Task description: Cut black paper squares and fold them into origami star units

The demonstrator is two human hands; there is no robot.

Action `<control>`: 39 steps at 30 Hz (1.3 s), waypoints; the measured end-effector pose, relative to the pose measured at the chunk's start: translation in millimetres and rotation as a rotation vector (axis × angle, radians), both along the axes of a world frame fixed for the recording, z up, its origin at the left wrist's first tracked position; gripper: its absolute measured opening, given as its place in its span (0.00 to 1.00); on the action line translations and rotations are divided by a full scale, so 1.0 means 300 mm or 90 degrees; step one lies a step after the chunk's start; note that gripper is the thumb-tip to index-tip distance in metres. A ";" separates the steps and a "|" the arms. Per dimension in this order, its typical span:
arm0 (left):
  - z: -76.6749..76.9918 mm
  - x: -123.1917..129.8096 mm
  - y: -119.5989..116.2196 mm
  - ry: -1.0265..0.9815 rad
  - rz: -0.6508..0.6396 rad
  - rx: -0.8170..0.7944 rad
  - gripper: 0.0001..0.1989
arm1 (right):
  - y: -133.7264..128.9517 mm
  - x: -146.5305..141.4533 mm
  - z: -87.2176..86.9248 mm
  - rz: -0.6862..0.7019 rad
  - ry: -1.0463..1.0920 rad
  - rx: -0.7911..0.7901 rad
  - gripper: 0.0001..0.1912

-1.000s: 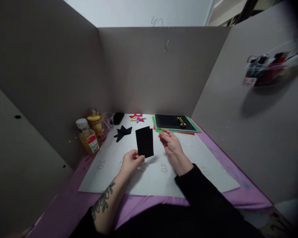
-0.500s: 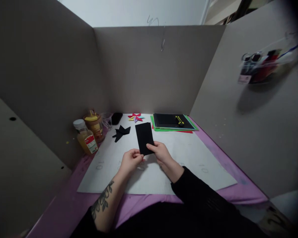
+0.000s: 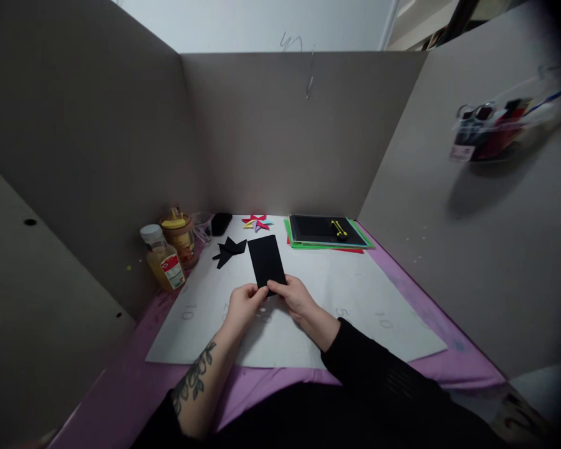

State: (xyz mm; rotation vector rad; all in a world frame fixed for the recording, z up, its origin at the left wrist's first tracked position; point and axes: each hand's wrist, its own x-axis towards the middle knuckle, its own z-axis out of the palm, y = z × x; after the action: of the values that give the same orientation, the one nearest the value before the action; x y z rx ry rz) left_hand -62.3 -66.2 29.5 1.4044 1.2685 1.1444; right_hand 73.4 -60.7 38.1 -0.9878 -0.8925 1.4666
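Observation:
A black paper rectangle [image 3: 265, 260] is held up above the white sheet [image 3: 355, 312], tilted slightly to the left. My left hand [image 3: 245, 305] pinches its lower left corner between thumb and fingers. At the lower right edge, my right hand [image 3: 295, 296] grips it, the thumb on the front and the fingers behind, mostly hidden. Both thumb tips are close together near the bottom edge. Just left of the rectangle lies a folded black paper shape [image 3: 230, 251] with pointed ends.
A colourful paper star [image 3: 257, 222] lies at the back. Beside it are stacked papers [image 3: 308, 229] with a yellow tool [image 3: 339, 229] on top. A bottle [image 3: 164, 259], a lidded jar [image 3: 180, 236], a clear cup [image 3: 202, 226] and a black phone-like object [image 3: 221, 224] stand or lie left.
The black rectangle has shifted slightly left and tilts a little more. My left thumb now rests on its lower corner, and my right hand has moved slightly left and down.

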 end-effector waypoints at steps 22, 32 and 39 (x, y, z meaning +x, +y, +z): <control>-0.010 0.001 -0.011 0.094 -0.030 0.036 0.16 | 0.081 0.104 0.019 -0.133 0.002 0.091 0.15; -0.006 0.004 -0.019 0.089 -0.051 0.042 0.12 | 0.069 0.080 0.004 -0.113 -0.042 0.080 0.16; -0.019 0.008 0.006 -0.142 -0.018 0.048 0.18 | 0.033 0.090 0.017 -0.179 -0.469 0.377 0.06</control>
State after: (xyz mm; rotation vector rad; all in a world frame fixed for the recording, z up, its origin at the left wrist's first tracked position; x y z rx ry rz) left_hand -60.0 -64.3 23.8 1.3045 1.0553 1.3014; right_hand 100.5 -50.7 43.4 -1.1377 -1.5262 0.5122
